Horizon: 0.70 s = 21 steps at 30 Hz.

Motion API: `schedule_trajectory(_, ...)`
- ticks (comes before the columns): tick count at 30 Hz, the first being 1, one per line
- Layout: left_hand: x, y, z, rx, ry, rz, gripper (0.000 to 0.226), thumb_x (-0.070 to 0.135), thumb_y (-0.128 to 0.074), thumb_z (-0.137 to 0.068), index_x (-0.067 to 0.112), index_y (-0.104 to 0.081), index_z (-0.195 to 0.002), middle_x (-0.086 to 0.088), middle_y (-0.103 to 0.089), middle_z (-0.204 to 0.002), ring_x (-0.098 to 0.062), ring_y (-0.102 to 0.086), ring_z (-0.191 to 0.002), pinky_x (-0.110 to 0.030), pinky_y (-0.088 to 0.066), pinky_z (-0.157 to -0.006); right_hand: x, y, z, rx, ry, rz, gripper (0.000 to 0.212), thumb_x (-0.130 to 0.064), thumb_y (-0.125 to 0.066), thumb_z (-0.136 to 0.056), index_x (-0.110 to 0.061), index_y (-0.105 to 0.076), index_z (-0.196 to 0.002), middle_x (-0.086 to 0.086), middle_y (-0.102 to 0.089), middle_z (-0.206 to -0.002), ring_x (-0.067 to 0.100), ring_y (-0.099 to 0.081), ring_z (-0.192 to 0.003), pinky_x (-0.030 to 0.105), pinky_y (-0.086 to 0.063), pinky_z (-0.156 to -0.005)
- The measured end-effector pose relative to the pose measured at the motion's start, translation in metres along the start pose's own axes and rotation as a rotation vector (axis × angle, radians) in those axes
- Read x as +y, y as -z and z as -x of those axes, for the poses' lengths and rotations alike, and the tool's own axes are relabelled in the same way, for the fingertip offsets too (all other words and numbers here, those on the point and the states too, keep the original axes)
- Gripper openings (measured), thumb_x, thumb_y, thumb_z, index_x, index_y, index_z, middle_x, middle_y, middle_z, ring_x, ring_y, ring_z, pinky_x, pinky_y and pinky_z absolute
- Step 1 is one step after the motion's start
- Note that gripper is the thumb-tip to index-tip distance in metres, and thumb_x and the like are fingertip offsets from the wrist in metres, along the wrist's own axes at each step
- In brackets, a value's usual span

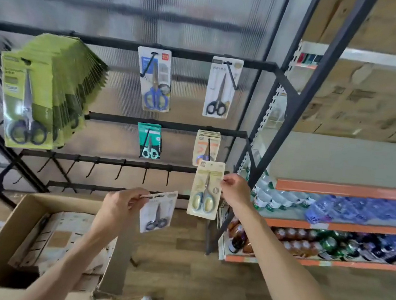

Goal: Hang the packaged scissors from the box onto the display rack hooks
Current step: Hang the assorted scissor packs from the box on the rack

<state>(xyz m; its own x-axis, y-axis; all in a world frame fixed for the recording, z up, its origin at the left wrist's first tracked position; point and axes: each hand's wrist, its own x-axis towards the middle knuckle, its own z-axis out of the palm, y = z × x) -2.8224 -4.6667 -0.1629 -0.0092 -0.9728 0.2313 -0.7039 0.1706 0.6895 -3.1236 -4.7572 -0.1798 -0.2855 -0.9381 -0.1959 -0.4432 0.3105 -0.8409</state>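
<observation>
Both hands pinch scissor packs in front of the rack (130, 120). Right hand (233, 188) holds a cream pack (205, 190) by its upper right edge, just below the rack's lower right hook, where similar packs (207, 146) hang. Left hand (122, 203) grips a grey pack (157, 211) by its top edge, lower and left of the cream one, above the box (31, 241). That open cardboard box sits on a wood floor (177, 272) below the rack. Green packs (49, 96) crowd the rack's upper left hook. Shelves (336, 189) of bottles stand right of the rack.
</observation>
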Motion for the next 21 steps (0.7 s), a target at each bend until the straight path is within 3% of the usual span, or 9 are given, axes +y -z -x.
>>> schedule_trajectory(3, -0.003, 0.005, 0.000, 0.033, 0.007, 0.001, 0.010, 0.007, -0.075, -0.085, 0.016, -0.076, -0.090, 0.013, -0.072, -0.077, 0.013, -0.065, -0.075, -0.001, -0.046, -0.067, 0.006, -0.008, -0.017, 0.002, -0.110, -0.105, 0.010, -0.011, -0.070, -0.089, -0.018, -0.067, -0.095, 0.001, -0.070, -0.097, 0.018, -0.071, -0.087, 0.040, -0.063, -0.077)
schedule_trajectory(6, -0.009, 0.013, -0.002, 0.057, 0.024, -0.018, 0.011, 0.005, -0.075, -0.084, 0.015, -0.076, -0.090, 0.013, -0.072, -0.078, 0.018, -0.063, -0.078, 0.001, -0.043, -0.067, 0.008, -0.012, -0.026, -0.037, -0.174, -0.168, 0.010, -0.009, -0.072, -0.087, -0.014, -0.068, -0.094, 0.004, -0.072, -0.092, 0.020, -0.073, -0.082, 0.039, -0.063, -0.073)
schedule_trajectory(11, -0.014, 0.026, -0.003, 0.089, -0.001, -0.069, 0.013, 0.003, -0.077, -0.082, 0.013, -0.077, -0.091, 0.010, -0.074, -0.080, 0.006, -0.067, -0.081, -0.003, -0.046, -0.065, 0.017, -0.017, -0.044, -0.026, -0.132, -0.080, 0.012, -0.009, -0.071, -0.087, -0.020, -0.067, -0.088, -0.003, -0.068, -0.089, 0.018, -0.070, -0.086, 0.040, -0.063, -0.075)
schedule_trajectory(16, -0.020, 0.028, 0.002, 0.107, 0.018, -0.072, 0.017, 0.003, -0.076, -0.083, 0.012, -0.077, -0.098, 0.005, -0.076, -0.084, 0.006, -0.068, -0.074, -0.002, -0.047, -0.068, 0.022, -0.022, -0.057, 0.009, -0.051, 0.032, 0.015, -0.013, -0.068, -0.088, -0.027, -0.065, -0.084, -0.008, -0.069, -0.087, 0.014, -0.069, -0.083, 0.041, -0.062, -0.074)
schedule_trajectory(19, -0.020, 0.027, 0.007, 0.096, 0.031, -0.053, 0.018, 0.003, -0.075, -0.083, 0.013, -0.076, -0.099, 0.008, -0.075, -0.085, 0.004, -0.070, -0.076, -0.012, -0.055, -0.070, 0.016, -0.028, -0.072, 0.040, -0.059, 0.050, 0.013, -0.011, -0.066, -0.090, -0.021, -0.068, -0.096, -0.003, -0.071, -0.100, 0.016, -0.068, -0.091, 0.040, -0.060, -0.083)
schedule_trajectory(21, -0.018, 0.027, 0.009, 0.112, 0.038, -0.054, 0.019, 0.002, -0.075, -0.083, 0.013, -0.077, -0.099, 0.009, -0.075, -0.085, 0.006, -0.069, -0.077, -0.008, -0.052, -0.070, 0.004, -0.031, -0.083, 0.059, -0.052, 0.066, 0.015, -0.006, -0.063, -0.092, -0.014, -0.068, -0.104, 0.000, -0.068, -0.103, 0.017, -0.064, -0.094, 0.034, -0.058, -0.085)
